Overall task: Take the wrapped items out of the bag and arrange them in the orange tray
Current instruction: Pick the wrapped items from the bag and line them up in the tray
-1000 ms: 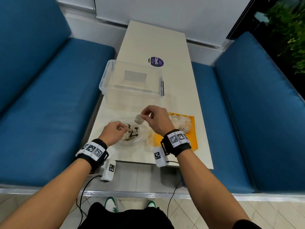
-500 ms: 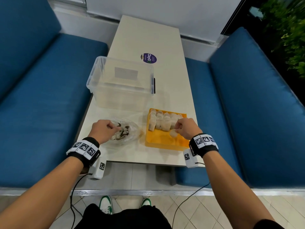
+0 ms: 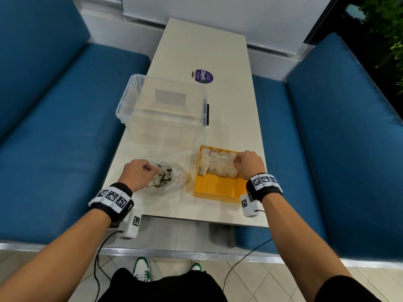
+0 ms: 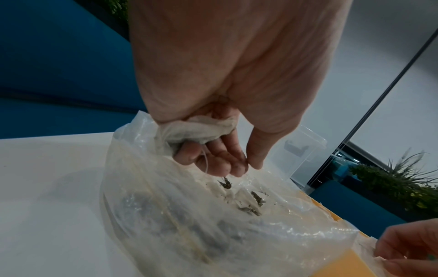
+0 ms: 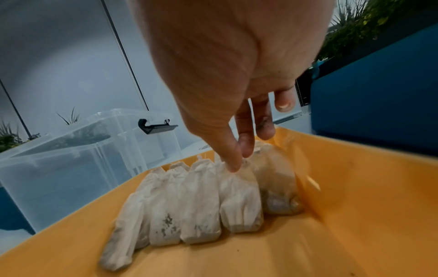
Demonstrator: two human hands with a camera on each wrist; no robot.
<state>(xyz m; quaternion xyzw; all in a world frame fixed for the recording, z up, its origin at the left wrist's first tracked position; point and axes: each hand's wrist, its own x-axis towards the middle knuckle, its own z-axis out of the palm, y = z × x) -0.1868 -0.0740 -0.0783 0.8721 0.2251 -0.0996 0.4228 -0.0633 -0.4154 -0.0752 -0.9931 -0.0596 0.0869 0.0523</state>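
Head view: the left hand rests at the left edge of the clear plastic bag, which lies on the near part of the white table. The orange tray sits just right of the bag; a row of wrapped items lies across its far half. The right hand touches the right end of that row. A clear storage box stands beyond both. Left wrist view: the fingers are curled, gripping a bunched white wrapped item at the bag's mouth; dark crumbs lie inside the bag. Right wrist view: thumb and forefinger pinch the gathered top of one item, second from the right in the row.
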